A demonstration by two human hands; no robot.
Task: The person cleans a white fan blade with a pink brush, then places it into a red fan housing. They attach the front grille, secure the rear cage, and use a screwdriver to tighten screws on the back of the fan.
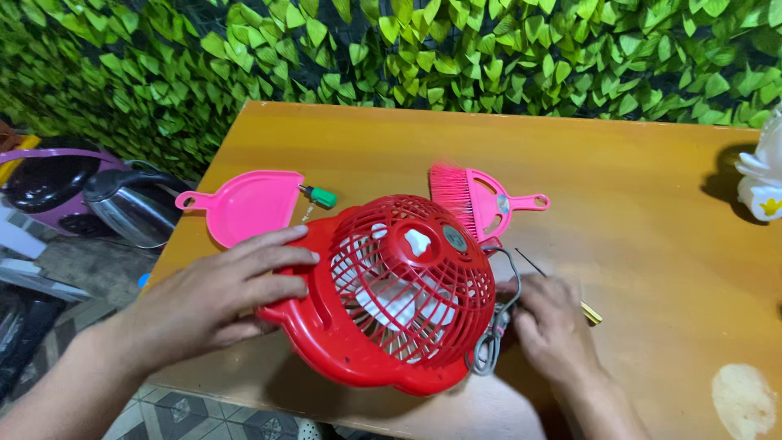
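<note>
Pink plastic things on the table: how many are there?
2: a pink dustpan left of the red fan, and a pink hand brush behind the fan. The fan may hide others.

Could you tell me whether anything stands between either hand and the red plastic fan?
Nothing visible does: the left hand lies flat on the round red plastic fan, and the right hand sits against its grey cord.

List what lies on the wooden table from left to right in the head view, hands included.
Pink plastic dustpan → left hand → small green-handled screwdriver → red plastic fan with round grille → pink hand brush → right hand → white figure at the right edge.
</note>
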